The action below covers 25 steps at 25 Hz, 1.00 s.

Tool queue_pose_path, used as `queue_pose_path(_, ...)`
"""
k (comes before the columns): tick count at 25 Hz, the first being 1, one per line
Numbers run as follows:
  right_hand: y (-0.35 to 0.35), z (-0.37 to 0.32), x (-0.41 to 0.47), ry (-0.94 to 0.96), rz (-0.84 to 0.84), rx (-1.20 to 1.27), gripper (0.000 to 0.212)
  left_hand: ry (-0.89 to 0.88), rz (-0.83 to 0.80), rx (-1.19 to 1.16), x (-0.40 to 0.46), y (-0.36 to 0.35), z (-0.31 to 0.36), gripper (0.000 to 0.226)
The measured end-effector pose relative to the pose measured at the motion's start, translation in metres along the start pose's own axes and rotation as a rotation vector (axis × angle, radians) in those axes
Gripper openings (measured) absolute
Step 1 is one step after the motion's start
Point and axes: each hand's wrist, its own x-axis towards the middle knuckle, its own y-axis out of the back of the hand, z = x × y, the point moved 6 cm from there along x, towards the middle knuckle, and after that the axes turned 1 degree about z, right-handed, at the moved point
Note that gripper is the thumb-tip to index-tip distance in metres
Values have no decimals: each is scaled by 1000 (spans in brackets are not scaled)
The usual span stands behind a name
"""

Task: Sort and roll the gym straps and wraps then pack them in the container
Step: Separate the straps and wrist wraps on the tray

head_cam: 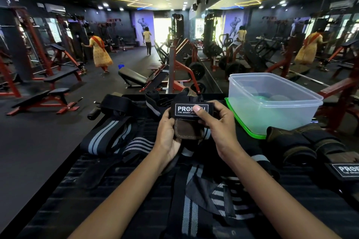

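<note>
Both hands hold a black wrist strap [187, 109] with a white PRO label and a brown leather pad [188, 128] above the dark table. My left hand [167, 132] grips its left side from below. My right hand [214, 122] pinches it from the right, thumb pressed on the label. A clear plastic container [272, 103] stands on its green lid [242, 124] at the right. Black wraps with grey stripes [108, 136] lie spread at the left, and more striped wraps [191, 198] lie between my forearms. Rolled dark straps [303, 145] sit at the right, beside another labelled strap [343, 170].
More black straps [120, 103] and a rolled wrap [152, 95] lie at the table's far edge. Beyond are red gym benches [48, 95], weight machines [182, 64] and a mirror wall [291, 35]. Two persons [99, 52] stand far off on the floor.
</note>
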Motion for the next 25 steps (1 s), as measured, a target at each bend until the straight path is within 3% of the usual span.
queue_pose_path(12, 5, -10, 0, 208, 58, -260, 17, 46, -151, -57, 0, -2, -4, 31)
queue_pose_path(16, 5, -9, 1, 185, 54, -226, 30, 50, -294, -87, -3, -6, 4, 40)
queue_pose_path(20, 4, -5, 4, 126, 20, -100, 16, 7, -280, 101, 2, -9, 1, 62)
queue_pose_path(23, 4, 1, 5, 34, 13, 32, 11, 5, -254, 80, 3, -7, 0, 41)
queue_pose_path(25, 3, 8, 6, -10, 17, 60, 13, -18, -196, 103, 6, -3, 0, 41)
